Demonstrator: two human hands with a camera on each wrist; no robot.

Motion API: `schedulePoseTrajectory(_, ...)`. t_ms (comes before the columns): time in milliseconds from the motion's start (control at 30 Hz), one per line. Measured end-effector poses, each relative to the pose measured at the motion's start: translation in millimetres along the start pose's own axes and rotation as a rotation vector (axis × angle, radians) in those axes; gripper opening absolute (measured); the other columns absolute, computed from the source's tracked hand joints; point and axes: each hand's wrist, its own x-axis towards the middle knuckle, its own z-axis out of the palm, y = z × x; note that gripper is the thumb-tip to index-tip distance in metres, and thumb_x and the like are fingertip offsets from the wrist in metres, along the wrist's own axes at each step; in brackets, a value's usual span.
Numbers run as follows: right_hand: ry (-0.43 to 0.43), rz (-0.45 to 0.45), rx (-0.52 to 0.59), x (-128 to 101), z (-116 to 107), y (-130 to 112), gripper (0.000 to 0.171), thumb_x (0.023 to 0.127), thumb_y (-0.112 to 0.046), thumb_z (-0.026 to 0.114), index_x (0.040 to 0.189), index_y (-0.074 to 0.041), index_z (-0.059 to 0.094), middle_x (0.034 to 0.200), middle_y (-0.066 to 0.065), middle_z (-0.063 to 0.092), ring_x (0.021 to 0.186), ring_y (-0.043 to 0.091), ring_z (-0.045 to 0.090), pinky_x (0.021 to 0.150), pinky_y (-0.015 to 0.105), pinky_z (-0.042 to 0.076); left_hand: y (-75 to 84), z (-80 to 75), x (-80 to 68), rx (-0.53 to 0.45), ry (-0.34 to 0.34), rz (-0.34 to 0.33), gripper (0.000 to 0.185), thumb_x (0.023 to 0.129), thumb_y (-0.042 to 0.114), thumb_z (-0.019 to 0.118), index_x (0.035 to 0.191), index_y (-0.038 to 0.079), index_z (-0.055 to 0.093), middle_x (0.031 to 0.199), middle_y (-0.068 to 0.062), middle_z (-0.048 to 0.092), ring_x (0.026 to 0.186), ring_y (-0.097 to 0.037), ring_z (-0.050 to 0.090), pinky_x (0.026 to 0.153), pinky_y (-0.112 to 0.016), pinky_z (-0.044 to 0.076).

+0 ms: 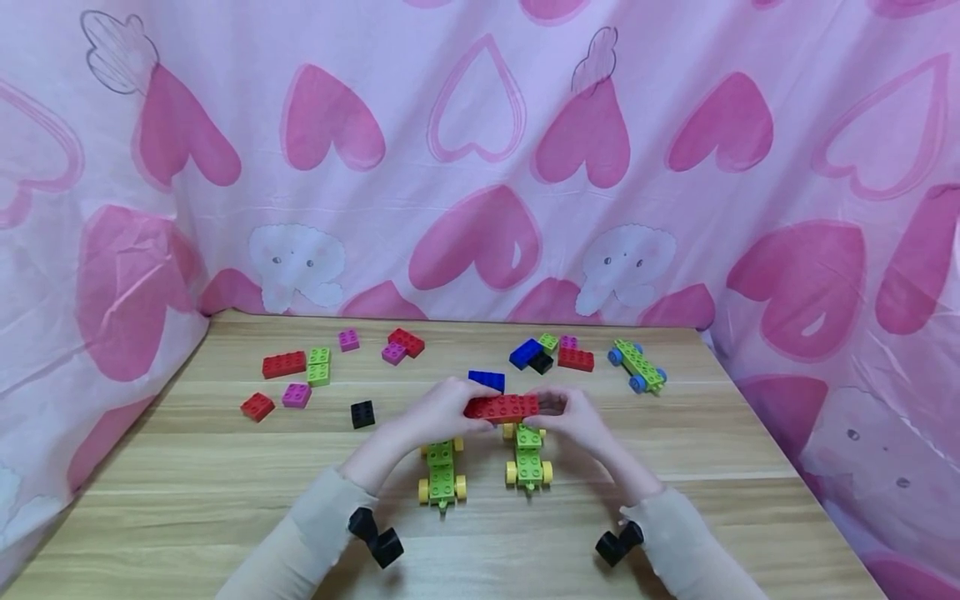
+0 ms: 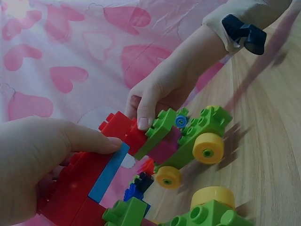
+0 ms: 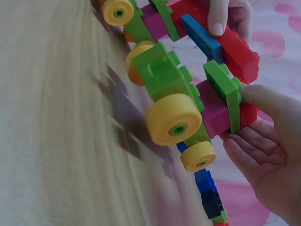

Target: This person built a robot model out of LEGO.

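Two green wheeled bases with yellow wheels, the left car (image 1: 442,479) and the right car (image 1: 528,467), stand side by side on the table. Stacked at the far end of the right car are a pink brick (image 3: 211,108), a green brick (image 3: 223,84) and a red brick (image 3: 249,117). My right hand (image 1: 573,421) holds that red brick between thumb and fingers. With thumb and fingers my left hand (image 1: 442,410) grips a long red brick (image 2: 70,188) above the left car. Along its side lies a blue brick (image 2: 109,173), under my fingertip. My hands partly hide both stacks.
A green car with blue wheels (image 1: 637,367) stands at the back right. Several loose bricks lie beyond my hands, including a blue brick (image 1: 487,381), a black brick (image 1: 362,414) and a red brick (image 1: 283,364). A pink heart-patterned curtain (image 1: 480,167) borders the table.
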Motion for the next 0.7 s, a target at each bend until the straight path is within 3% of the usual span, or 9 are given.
schedulePoseTrajectory(700,-0.094,-0.001,0.044,0.6,18.9,-3.1,0.043,0.085,-0.010,0.074,0.122,0.007,0.061,0.117,0.022,0.068,0.106,0.029,0.067,0.089,0.029,0.056,4.5,-1.9,-0.7,-0.020,-0.020,-0.023,0.048,0.086,0.023,0.077,0.129,0.009,0.064,0.120,-0.009,0.069,0.098,-0.015,0.062,0.080,-0.029,0.053)
